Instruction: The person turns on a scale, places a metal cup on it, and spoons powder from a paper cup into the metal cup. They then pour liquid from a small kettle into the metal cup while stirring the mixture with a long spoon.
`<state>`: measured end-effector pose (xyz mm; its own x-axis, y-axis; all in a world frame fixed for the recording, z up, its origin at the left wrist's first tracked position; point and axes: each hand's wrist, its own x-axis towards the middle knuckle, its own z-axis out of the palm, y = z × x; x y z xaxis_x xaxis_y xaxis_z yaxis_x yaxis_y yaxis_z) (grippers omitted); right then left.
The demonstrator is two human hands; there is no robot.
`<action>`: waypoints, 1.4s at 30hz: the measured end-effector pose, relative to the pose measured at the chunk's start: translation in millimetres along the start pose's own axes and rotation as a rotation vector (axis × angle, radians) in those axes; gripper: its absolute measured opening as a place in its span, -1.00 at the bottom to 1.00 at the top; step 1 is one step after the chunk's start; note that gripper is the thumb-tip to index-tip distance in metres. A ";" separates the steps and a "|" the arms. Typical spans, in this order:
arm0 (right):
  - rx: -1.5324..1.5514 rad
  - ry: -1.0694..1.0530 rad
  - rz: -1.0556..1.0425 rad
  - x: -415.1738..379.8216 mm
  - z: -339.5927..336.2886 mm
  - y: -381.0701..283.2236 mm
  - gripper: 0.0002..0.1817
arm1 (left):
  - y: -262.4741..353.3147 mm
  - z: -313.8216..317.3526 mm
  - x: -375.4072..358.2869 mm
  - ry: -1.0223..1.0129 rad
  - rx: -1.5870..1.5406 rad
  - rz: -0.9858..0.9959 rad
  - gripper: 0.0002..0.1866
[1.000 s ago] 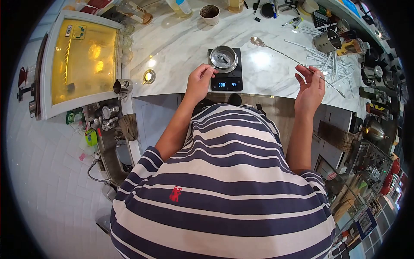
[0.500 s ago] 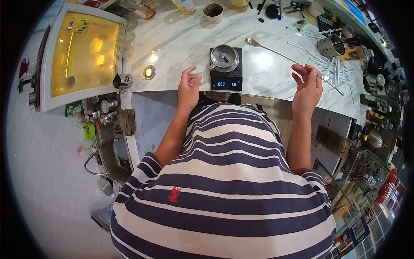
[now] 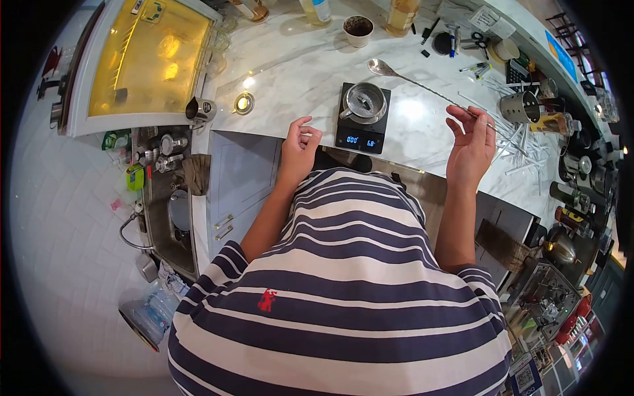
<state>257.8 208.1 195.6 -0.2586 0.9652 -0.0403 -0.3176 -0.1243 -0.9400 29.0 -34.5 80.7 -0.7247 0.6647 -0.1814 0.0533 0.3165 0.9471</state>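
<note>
Long bar spoon (image 3: pixel 422 84) is hanging over the marble counter (image 3: pixel 290 72), bowl end up-left past the digital scale (image 3: pixel 362 132), handle end pinched in the right hand (image 3: pixel 471 142) between thumb and fingertips. Thin, shiny, twisted shaft; the bowl looks empty as far as I can tell. Left hand (image 3: pixel 298 146) is hovering by the counter edge, fingers loosely curled, holding nothing. Small metal cup (image 3: pixel 364 102) is sitting on the scale, display lit.

Risk: the grip is far out at the end, so the bowl could swing and be knocking the cup off the scale, or the spoon could be slipping out.
</note>
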 end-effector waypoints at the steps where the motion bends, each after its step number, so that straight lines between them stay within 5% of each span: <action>1: 0.001 -0.005 -0.006 0.0 4.0 0.1 -0.72 | -0.5 -2.8 2.0 0.009 -0.006 -0.002 -0.53; 16: -0.015 0.179 -0.123 -5.9 46.1 -6.0 -0.69 | 5.0 -21.3 158.4 -0.048 0.049 0.120 -0.50; 26: -0.058 0.350 -0.131 -27.6 56.6 1.6 -0.68 | 0.2 31.2 255.2 -0.142 0.297 0.155 0.08; 35: -0.113 0.441 -0.130 -50.4 56.2 -1.1 -0.68 | 9.2 91.4 292.2 -0.084 0.328 0.251 0.24; 42: -0.156 0.431 -0.122 -59.6 51.6 1.1 -0.68 | 31.1 106.2 302.3 -0.140 0.486 0.085 0.14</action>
<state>225.9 138.6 214.4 0.1852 0.9822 -0.0323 -0.1731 0.0002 -0.9849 -115.5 248.1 27.2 -0.6067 0.7756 -0.1744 0.4451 0.5132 0.7339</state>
